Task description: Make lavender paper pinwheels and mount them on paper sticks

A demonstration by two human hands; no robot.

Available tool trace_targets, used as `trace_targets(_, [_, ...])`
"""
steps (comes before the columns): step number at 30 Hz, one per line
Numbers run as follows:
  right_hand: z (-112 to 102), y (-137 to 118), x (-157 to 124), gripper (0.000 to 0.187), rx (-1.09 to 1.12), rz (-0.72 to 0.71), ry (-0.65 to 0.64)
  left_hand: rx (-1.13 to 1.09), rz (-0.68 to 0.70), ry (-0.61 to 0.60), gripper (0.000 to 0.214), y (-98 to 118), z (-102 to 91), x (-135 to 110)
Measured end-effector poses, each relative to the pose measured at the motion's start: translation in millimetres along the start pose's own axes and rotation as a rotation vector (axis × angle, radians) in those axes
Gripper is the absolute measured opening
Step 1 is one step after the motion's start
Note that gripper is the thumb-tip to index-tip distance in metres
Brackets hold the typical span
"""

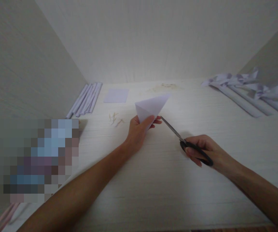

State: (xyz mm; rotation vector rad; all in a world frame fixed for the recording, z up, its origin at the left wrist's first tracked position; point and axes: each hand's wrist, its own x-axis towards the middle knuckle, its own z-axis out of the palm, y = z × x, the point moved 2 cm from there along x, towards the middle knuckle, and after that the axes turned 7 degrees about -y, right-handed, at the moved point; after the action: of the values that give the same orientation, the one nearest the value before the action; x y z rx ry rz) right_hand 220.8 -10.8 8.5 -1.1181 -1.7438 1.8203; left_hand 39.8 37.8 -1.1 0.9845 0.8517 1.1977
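Note:
A sheet of pale paper (151, 105) with a crease across it is pinched in my left hand (139, 130), thumb in front and fingers behind. My right hand (203, 149) grips black-handled scissors (175, 132) by the handles. The blades look closed, and their tip points up and left, close to the left fingertips and the paper's lower edge. Whether the tip touches the paper I cannot tell. Both hands are above the white tabletop (139, 193).
Rolled paper tubes (87, 98) lie at the back left, beside a flat paper square (116, 95). Small thin sticks (115, 119) are scattered left of the paper. Paper pinwheels (240, 82) on rolled tubes lie at the right. Walls (141, 38) enclose the back and sides; a blurred patch covers the left.

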Motion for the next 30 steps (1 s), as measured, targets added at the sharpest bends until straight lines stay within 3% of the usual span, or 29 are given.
trace_targets(15, [-2.5, -4.1, -1.5, 0.044, -0.068, 0.128, 0.029, -0.023, -0.016, -0.072, 0.016, 0.1, 1.0, -1.7])
trace_targets(30, [-6.2, 2.2, -2.2, 0.041, -0.093, 0.119, -0.028, 0.042, -0.005, -0.116, 0.016, 0.6, 1.0, -2.2])
